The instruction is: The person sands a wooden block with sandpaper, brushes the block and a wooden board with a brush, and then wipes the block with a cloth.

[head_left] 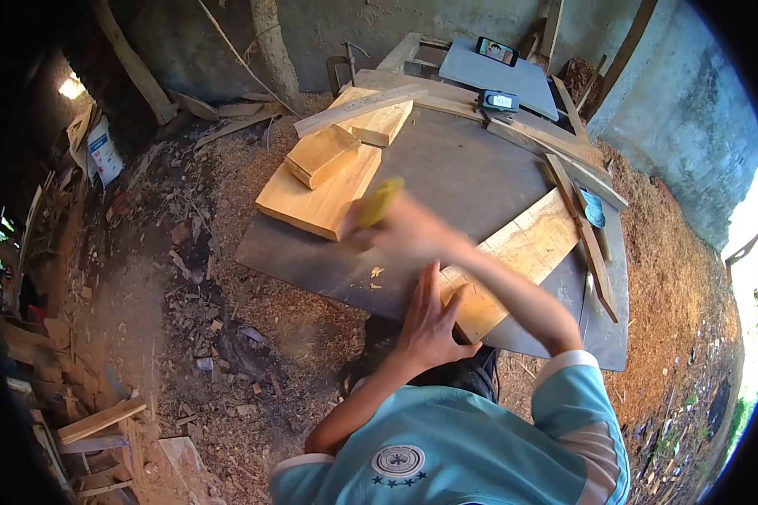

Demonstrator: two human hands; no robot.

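Note:
My left hand (pixel 434 324) grips the near end of a long wooden board (pixel 535 240), its fingers spread around the board's left edge and end. The board lies slantwise across a dark table (pixel 455 177), with faint lines across its face. My right hand (pixel 408 231), smeared by motion, is over the table to the left of the board. In it is a yellow tool (pixel 381 202), too blurred to tell its kind. Just beyond that hand lies a thick wooden slab (pixel 328 198) with a smaller wooden block (pixel 322 156) on top.
More planks (pixel 362 109) lie at the table's far left, and narrow strips (pixel 581 236) on its right beside a blue object (pixel 594 206). At the back are a small device with a screen (pixel 499 101) and a phone (pixel 498 51). Shavings and scrap wood (pixel 101 419) litter the floor.

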